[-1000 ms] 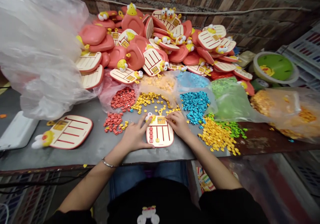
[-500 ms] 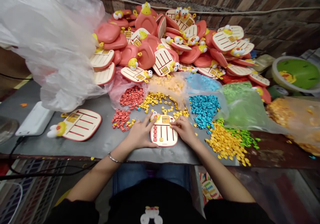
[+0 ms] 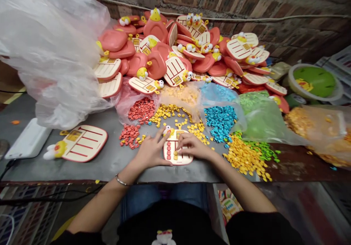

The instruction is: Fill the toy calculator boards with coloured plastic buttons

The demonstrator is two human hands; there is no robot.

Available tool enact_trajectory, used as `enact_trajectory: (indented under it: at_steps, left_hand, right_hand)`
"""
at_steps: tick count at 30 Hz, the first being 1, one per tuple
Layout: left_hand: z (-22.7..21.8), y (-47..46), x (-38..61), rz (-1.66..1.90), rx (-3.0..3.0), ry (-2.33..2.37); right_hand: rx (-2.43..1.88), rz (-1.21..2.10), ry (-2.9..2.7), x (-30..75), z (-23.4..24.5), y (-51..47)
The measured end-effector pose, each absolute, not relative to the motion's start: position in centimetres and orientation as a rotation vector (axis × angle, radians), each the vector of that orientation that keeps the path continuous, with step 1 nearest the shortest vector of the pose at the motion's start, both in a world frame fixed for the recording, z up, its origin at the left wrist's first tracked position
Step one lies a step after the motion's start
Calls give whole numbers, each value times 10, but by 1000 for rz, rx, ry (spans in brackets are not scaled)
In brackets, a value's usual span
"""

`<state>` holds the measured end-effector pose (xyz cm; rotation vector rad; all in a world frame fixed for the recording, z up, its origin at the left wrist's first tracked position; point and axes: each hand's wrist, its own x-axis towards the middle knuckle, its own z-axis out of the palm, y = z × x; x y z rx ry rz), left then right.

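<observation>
A small cream toy board (image 3: 178, 156) with a red rim and a yellow duck head lies flat on the grey table top, right in front of me. My left hand (image 3: 150, 150) grips its left edge, with the thumb low and the fingers reaching up by the duck head (image 3: 168, 130). My right hand (image 3: 193, 146) lies across the board's right half, fingertips over its slots. Anything between those fingertips is hidden. Small red, yellow and blue pieces lie in loose piles around the board, with the nearest yellow pieces (image 3: 197, 131) just above my right hand.
A large heap of red-backed duck boards (image 3: 164, 51) rises against the brick wall (image 3: 301, 22). Another board (image 3: 85, 143) lies to the left, near a white box (image 3: 27, 139). Plastic bags (image 3: 49, 55) lie left and right, and a green-lined bowl (image 3: 312, 80) stands far right.
My right hand has slid left from the board's right edge onto its middle. The whole view has shifted slightly, and my left hand stays on the board.
</observation>
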<state>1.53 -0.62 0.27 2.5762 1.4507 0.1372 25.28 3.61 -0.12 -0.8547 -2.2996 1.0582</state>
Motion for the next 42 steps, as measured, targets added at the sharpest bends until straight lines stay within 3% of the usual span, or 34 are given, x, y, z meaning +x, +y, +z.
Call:
enact_trajectory:
  at_steps: [4,9,19,28,42]
  left_hand:
    - [4,-6,15,111,2568,1447]
    - [7,-6,15,94,2568,1461]
    - [8,-6,15,62,2566,1454]
    - [6,-5,16,92,2553,1434]
    - [8,-7,18,17,2581,1469]
  right_hand:
    - [-1172,631,-2164,252,0,86]
    - [-1452,225,-2453,237,-8,126]
    - [-1039,527,-2339,277,1,62]
    - [-1196,275,-2438,269,-14,54]
    - [-1232,764,-2024,256,-16,20]
